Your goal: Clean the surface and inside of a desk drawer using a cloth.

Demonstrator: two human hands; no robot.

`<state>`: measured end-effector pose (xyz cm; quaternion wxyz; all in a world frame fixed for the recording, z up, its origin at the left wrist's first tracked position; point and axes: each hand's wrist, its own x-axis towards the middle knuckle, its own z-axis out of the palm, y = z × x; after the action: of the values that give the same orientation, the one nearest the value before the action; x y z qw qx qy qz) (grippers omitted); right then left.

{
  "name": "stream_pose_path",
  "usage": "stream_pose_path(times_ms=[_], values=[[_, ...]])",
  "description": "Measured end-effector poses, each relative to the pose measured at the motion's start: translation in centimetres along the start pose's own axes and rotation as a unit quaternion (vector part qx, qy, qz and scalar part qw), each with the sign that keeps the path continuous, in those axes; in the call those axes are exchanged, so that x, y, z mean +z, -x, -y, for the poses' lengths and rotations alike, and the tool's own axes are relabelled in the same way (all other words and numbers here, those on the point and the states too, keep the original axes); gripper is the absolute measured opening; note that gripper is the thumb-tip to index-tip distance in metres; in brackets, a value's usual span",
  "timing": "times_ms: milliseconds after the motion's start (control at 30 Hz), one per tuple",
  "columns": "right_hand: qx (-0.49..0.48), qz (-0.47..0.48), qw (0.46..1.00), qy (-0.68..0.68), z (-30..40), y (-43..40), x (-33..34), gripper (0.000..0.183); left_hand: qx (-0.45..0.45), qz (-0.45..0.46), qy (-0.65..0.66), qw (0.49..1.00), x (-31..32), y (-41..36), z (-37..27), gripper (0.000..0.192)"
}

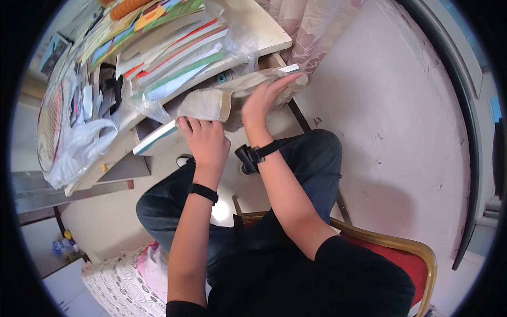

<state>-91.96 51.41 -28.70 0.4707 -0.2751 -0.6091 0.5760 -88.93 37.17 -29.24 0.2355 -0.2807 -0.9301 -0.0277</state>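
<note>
A worn grey-beige cloth hangs over the front of a pulled-out desk drawer. My left hand grips the cloth's near edge at the drawer's front panel, with its fingertips tucked beneath the fabric. Further right, my right hand lies against the cloth with its fingers stretched out along the drawer's top edge. Some of the cloth is hidden behind the right hand. Inside the drawer, a small teal object shows beyond the cloth; much of the interior is covered.
Stacked papers and books in clear plastic crowd the desktop. At the left are a badminton racket and a white plastic bag. A wall and curtain border the right; I sit on a red chair.
</note>
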Motion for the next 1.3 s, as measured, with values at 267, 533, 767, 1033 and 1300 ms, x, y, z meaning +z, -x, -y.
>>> stream_pose_path(times_ms=[267, 533, 767, 1033, 1300], values=[[-0.024, 0.139, 0.985, 0.103, -2.8, 3.8, -2.2, 0.101, 0.014, -0.045, -0.029, 0.998, 1.2, -0.1, 0.1, 0.064], [-0.180, 0.016, 0.951, 0.251, 0.1, -4.2, -2.3, 0.086, 0.005, 0.006, -0.025, 1.000, 0.7, -0.4, -0.6, 0.048], [-0.196, 0.082, 0.931, 0.297, 0.6, 0.0, -2.4, 0.084, -0.016, 0.030, -0.032, 0.999, 1.2, -0.1, -0.5, 0.048], [-0.061, 0.250, 0.965, 0.057, 2.0, 9.1, -2.1, 0.084, -0.055, -0.138, 0.113, 0.982, 4.8, 1.6, 1.9, 0.054], [0.031, 0.145, 0.989, 0.019, -1.2, 5.8, -1.1, 0.095, 0.020, 0.081, -0.043, 0.996, -0.1, 0.1, -0.5, 0.056]])
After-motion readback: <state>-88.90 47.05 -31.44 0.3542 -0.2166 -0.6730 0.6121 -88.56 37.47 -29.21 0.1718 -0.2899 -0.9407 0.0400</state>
